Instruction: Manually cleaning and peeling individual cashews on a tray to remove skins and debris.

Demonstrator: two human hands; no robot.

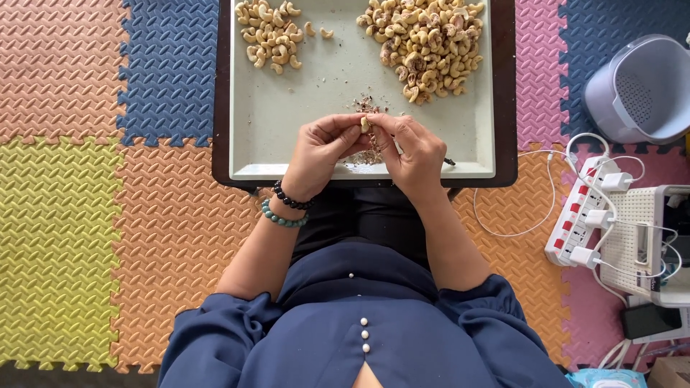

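1. The left hand (320,154) and right hand (415,152) are meeting over the near edge of the pale tray (287,115), both sets of fingers pinching one cashew (365,124).
2. Skin flakes (369,108) are collecting beneath the hands, on the tray.
3. Peeled cashews (271,34) are lying far left, apart from the unpeeled heap (424,43) far right, keeping the two sorts separate.

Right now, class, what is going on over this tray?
A person in a dark blue top holds one pale cashew nut between the fingertips of the left hand and right hand, above a white rectangular tray. A small heap of pale, clean nuts lies at the tray's far left, a larger heap of brown-flecked nuts at its far right. Brownish skin flakes lie near the hands.
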